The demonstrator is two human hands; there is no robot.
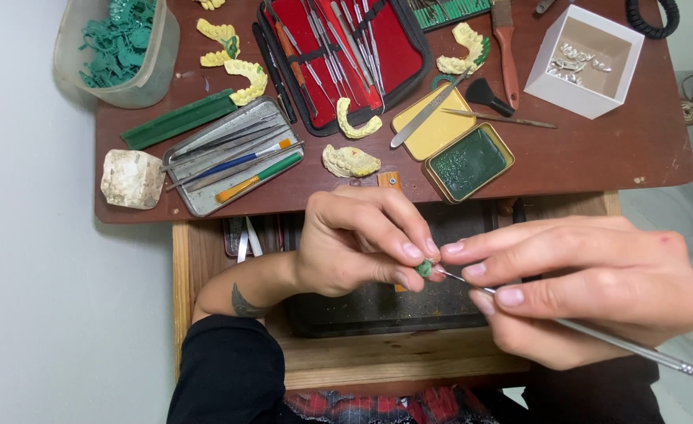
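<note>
Green wax (424, 268), a tiny lump, sits pinched between the thumb and fingertips of our left hand (358, 243), right where the two hands meet above the open drawer (378, 310). That hand curls inward, knuckles up, its wrist bent and the forearm running back toward our dark sleeve (224, 373). Our right hand (590, 290) comes in from the other side with its fingers stretched long and nearly flat; thumb and first fingers are closed on a thin metal tool (597, 336), held like a pen. The tool's tip touches the wax, and its handle trails back past the palm toward our right.

Beyond the hands lies the brown table (597, 149). Just past our left hand rests a pale dental cast (350, 161), with a curved one (358, 122) a little farther on. Past the right hand stand two open tins, one holding green wax (469, 162), the other yellow (433, 122) with a blade across it. Farther off to the left sits a metal tray (232, 157) of brushes and picks, beside a white stone block (132, 179). A red case (346, 47) of instruments lies open far ahead, and a white box (586, 59) stands well off to the right.
</note>
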